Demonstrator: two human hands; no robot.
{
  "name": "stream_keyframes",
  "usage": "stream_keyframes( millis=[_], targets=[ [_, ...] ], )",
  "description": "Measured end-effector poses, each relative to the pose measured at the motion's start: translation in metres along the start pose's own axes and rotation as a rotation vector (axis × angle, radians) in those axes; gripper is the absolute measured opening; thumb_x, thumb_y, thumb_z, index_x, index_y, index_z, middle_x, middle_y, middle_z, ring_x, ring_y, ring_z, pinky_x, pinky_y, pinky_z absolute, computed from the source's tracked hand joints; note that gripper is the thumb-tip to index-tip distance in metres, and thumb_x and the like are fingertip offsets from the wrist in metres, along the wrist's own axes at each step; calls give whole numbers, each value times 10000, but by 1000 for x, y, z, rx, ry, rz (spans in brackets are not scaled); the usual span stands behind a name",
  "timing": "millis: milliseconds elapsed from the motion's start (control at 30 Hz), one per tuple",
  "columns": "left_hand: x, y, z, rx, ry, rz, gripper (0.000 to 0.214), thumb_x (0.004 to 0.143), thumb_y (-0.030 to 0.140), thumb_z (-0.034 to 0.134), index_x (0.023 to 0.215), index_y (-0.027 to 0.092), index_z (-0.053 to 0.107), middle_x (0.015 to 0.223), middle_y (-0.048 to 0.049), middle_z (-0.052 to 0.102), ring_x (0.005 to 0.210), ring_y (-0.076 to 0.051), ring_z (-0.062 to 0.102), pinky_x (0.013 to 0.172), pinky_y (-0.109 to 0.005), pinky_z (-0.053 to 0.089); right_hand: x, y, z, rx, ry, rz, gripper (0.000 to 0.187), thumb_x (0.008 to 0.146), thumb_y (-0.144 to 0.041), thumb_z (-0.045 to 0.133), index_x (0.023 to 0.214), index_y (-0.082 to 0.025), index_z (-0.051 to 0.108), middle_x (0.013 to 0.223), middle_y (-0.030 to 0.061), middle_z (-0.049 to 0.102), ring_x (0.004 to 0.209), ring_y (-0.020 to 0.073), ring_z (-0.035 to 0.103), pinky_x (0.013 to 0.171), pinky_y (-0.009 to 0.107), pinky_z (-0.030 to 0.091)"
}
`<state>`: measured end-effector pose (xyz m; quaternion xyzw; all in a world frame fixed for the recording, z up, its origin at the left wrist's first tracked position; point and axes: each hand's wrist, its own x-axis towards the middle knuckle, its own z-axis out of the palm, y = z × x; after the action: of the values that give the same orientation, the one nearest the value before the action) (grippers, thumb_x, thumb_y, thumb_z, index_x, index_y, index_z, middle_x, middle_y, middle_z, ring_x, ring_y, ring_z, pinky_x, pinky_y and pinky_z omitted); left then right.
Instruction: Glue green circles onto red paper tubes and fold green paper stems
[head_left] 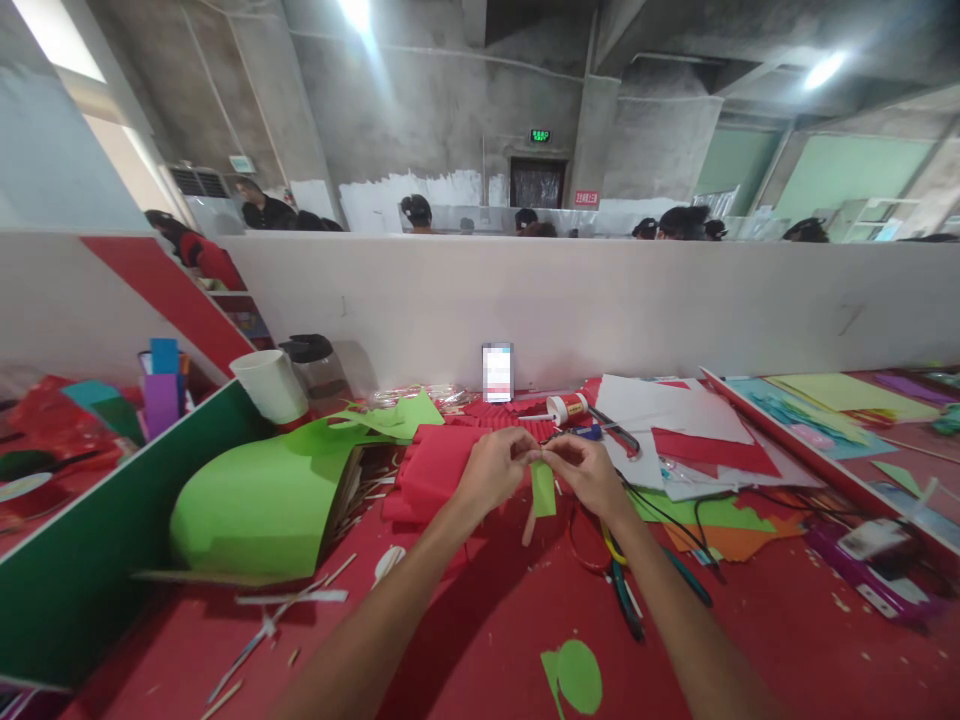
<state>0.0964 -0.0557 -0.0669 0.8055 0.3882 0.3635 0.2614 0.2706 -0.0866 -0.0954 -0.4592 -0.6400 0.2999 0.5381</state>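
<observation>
My left hand (496, 465) and my right hand (591, 472) meet above the middle of the red table. Both have their fingertips pinched at the top of a small light-green paper strip (544, 490), which hangs down between them. Beside my left hand lies folded red paper (431, 470). Under my right forearm are pliers with dark green handles (626, 600), partly covered by the arm. A green paper circle (580, 676) lies on the table near the front edge of the view. The exact fold at my fingertips is too small to make out.
A phone (497, 372) leans on the white partition (600, 300). Large green paper (255, 500), a white cup (270, 385) and thin sticks (285, 610) lie left. White sheets (675, 415), black cables (675, 520) and a purple power strip (862, 570) are right. People sit beyond the partition.
</observation>
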Motion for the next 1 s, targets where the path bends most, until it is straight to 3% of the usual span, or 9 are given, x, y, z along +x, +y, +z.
stream_keyframes(
  millis=[333, 533, 733, 1000],
  targets=[
    [2, -1, 2, -103, -21, 16, 112, 860, 259, 538, 843, 189, 624, 746, 0, 652, 683, -140, 580, 618, -225, 428, 1, 1, 3, 70, 89, 15, 146, 790, -307, 661, 873, -187, 665, 826, 32, 676, 753, 181, 622, 703, 282, 483],
    [2, 3, 3, -148, -27, 114, 108, 873, 194, 508, 897, 188, 613, 882, -30, 674, 833, -160, 615, 768, -257, 470, 2, -1, 0, 81, 125, 22, 139, 766, -300, 665, 859, -198, 676, 811, 22, 682, 748, 177, 616, 689, 271, 477],
    [0, 5, 5, -136, -46, 144, 182, 862, 234, 574, 1018, 202, 663, 1022, -54, 688, 909, -176, 625, 847, -295, 486, 3, 5, 1, 190, 198, 87, 160, 743, -333, 690, 836, -203, 676, 781, 32, 693, 736, 194, 636, 656, 277, 497],
    [2, 0, 6, -90, 31, 88, 191, 845, 240, 608, 1017, 209, 686, 977, -42, 719, 875, -175, 647, 802, -275, 494, 3, 6, 0, 279, 127, 138, 289, 699, -371, 760, 910, -184, 696, 878, 68, 731, 829, 229, 687, 760, 330, 547]
  ],
)
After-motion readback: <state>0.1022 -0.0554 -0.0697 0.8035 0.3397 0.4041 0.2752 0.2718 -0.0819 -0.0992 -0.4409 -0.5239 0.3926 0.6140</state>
